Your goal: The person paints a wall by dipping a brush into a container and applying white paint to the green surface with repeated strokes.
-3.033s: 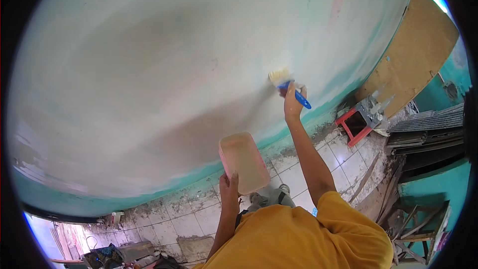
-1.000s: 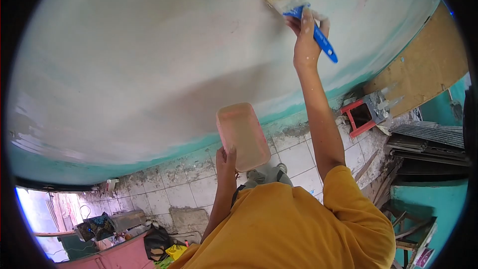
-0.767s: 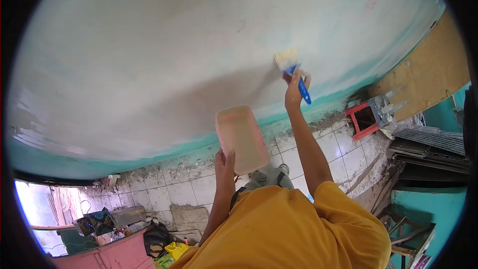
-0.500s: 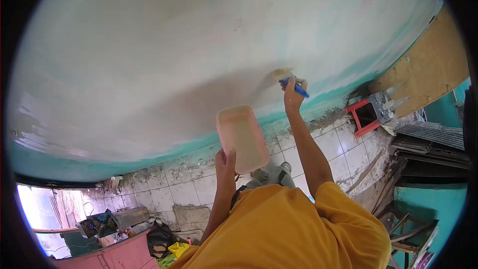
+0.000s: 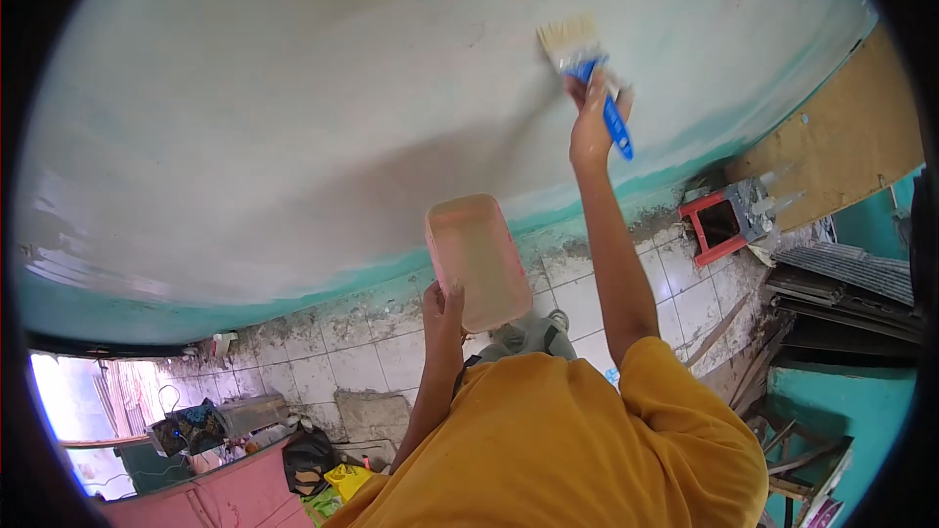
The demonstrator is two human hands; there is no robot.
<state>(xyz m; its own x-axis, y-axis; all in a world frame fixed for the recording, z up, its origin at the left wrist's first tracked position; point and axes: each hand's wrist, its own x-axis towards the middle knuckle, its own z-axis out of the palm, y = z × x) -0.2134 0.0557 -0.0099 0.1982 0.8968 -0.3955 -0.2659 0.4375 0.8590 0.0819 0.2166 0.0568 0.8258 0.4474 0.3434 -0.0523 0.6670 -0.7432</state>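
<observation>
My right hand (image 5: pixel 593 122) is closed around the blue handle of a wide paintbrush (image 5: pixel 571 42). Its pale bristles point up against the wall (image 5: pixel 391 78), which is coated whitish over a teal lower band. In my left hand (image 5: pixel 445 305) is a pink plastic tub (image 5: pixel 501 269), gripped by its near left side with the thumb over the rim. Pale liquid lies inside the tub, which is held out in front of my body, below and left of the brush. The fingers under the tub are hidden.
Dirty white tiles (image 5: pixel 391 362) cover the floor below. A red and grey stool (image 5: pixel 719 225) stands at the wall's foot on the right, near a brown board (image 5: pixel 831 127) and stacked corrugated sheets (image 5: pixel 851 274). Bags (image 5: pixel 311 460) and a pink surface (image 5: pixel 215 499) are at lower left.
My right hand and the paintbrush have moved up the wall, with more of the bristles and handle now showing. The tub in my left hand has risen only slightly.
</observation>
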